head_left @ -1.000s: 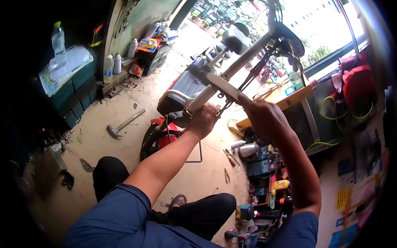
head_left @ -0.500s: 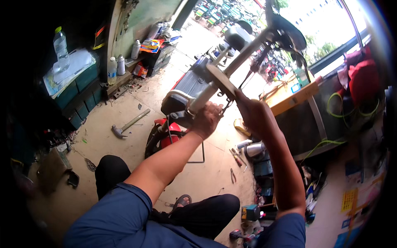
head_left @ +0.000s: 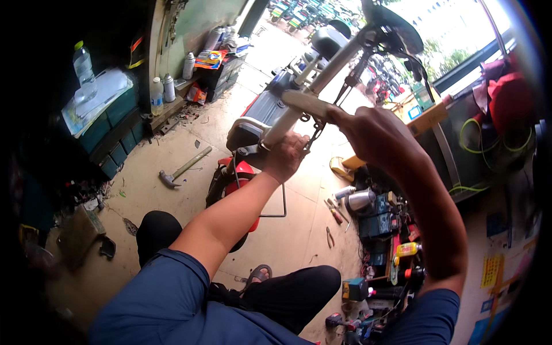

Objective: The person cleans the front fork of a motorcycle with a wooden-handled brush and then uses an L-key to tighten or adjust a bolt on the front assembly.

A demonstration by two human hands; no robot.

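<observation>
In front of me is a bike frame with a pale, slanting tube (head_left: 334, 72), a dark saddle (head_left: 397, 31) at its upper end and a second padded seat (head_left: 329, 43) behind. My left hand (head_left: 286, 156) is wrapped round the tube's lower part. My right hand (head_left: 374, 135) is closed on one end of a flat tan bar, which looks like wood (head_left: 305, 103). The bar lies across the tube above my left hand; whether it touches cannot be told. Small dark metal fittings (head_left: 313, 127) sit beside the tube. Below is a red part (head_left: 244, 168) of the bike.
A hammer (head_left: 185, 167) lies on the floor to the left. Pliers (head_left: 329, 237) and other hand tools lie right of centre, near a metal cylinder (head_left: 360, 199). Spray cans (head_left: 188, 65) and a water bottle (head_left: 84, 64) stand at the left. An orange-edged bench (head_left: 428, 119) is at the right.
My right hand has moved up and to the right, its elbow swinging outward, and the tan bar has turned nearer to level. My left hand keeps its hold. The view has shifted slightly.
</observation>
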